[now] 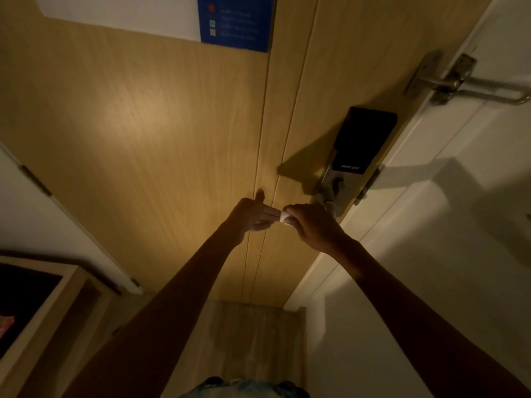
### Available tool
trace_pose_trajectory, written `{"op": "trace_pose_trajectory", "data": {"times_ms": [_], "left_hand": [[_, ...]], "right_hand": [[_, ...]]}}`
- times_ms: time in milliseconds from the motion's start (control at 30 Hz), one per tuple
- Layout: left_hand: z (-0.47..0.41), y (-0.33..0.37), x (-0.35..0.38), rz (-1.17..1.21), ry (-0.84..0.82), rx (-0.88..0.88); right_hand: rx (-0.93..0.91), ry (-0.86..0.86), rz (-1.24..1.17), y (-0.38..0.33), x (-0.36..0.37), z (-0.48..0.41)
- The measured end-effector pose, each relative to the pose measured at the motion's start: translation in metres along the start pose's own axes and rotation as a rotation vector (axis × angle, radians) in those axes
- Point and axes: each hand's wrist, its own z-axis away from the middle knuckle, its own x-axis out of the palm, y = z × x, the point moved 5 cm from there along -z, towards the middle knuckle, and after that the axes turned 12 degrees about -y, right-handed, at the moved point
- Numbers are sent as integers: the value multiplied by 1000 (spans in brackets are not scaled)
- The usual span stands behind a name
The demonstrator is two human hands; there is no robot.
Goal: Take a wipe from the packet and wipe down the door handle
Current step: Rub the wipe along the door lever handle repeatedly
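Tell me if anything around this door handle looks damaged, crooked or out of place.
Nothing stands out. The smart lock sits straight on the door, the right hand holds a bunched white wipe at the door handle, and the left hand is open beside it. Dim light hides fine marks.

Dim warm light pools on a wooden door (143,124) between white walls (431,268); a wooden cabinet (66,305) stands at lower left.

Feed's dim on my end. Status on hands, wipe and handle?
Hands: right hand grips wipe at door handle; left hand open, fingertips beside wipe. Handle mostly hidden under right hand. Nothing seen in the way.
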Motion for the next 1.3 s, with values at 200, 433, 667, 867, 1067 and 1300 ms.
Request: {"op": "trace_pose_trajectory", "data": {"times_ms": [200, 433, 667, 867, 1067, 1300], "left_hand": [[-5, 1, -2, 33, -19, -14], [-3, 1, -2, 37, -22, -34], [1, 0, -4, 82, -36, -29], [-2, -4, -7, 76, -63, -25], [-2, -5, -7, 85, -82, -10], [-3, -5, -5, 62, -85, -23]], "right_hand": [[26, -55, 0, 0, -2, -5], [60, -230, -69, 0, -3, -14], [45, -169, -110, 3, -7, -18], [-17, 219, 191, -16, -5, 8], [62, 317, 108, 0, -5, 31], [95, 257, 20, -9, -1, 15]]}}
